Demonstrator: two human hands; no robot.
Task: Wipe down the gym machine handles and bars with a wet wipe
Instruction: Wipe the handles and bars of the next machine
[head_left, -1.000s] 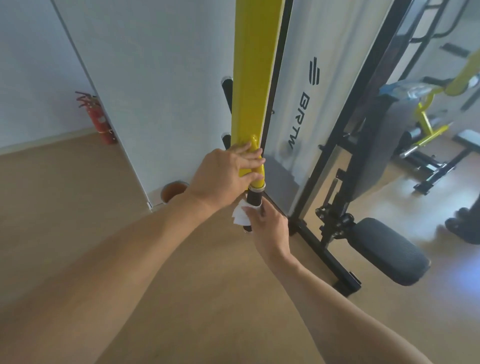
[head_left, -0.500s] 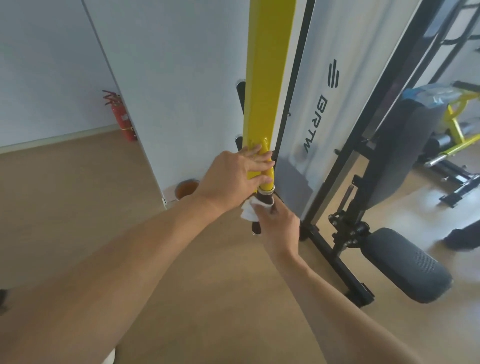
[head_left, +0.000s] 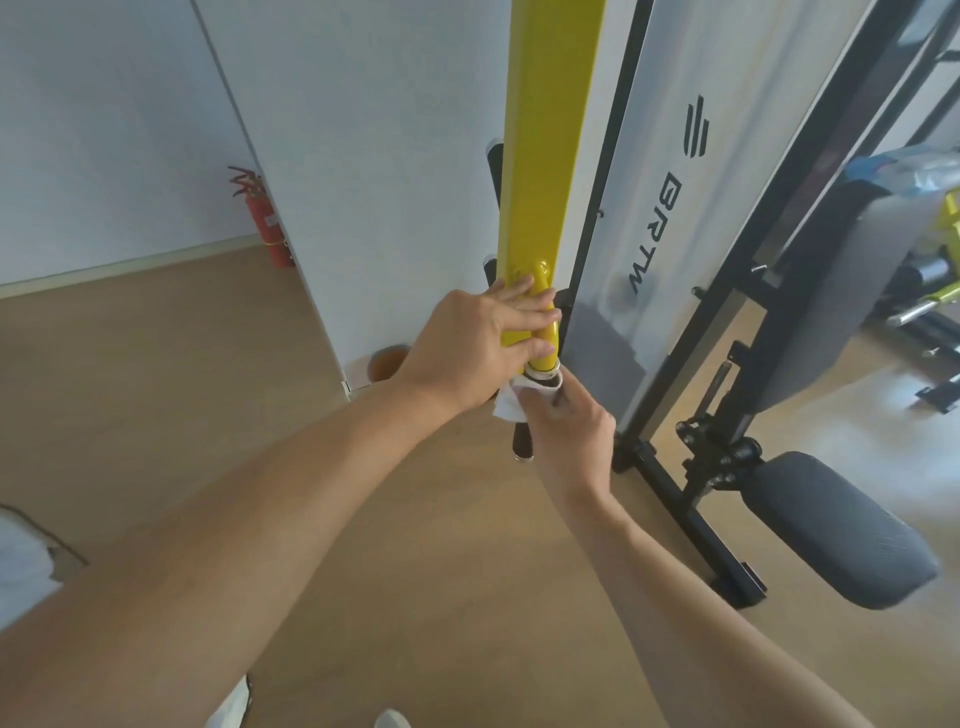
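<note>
A long yellow machine bar (head_left: 545, 130) hangs down the middle of the view and ends in a short black handle (head_left: 522, 441) with a metal collar. My left hand (head_left: 478, 343) grips the yellow bar at its lower end. Just below it, my right hand (head_left: 569, 431) is wrapped around the black handle with a white wet wipe (head_left: 509, 408) pressed against it. The wipe's crumpled edge sticks out to the left of my fingers. Most of the handle is hidden under my right hand.
A black machine frame (head_left: 691, 499) with a white BRTW panel (head_left: 675, 171) stands right of the bar. A grey padded roller (head_left: 836, 530) sits low on the right. A red fire extinguisher (head_left: 265, 218) leans by the left wall. Wooden floor lies below.
My right hand with the wipe has slid slightly up the black handle toward the collar. My left hand keeps its grip. The camera has moved a little closer.
</note>
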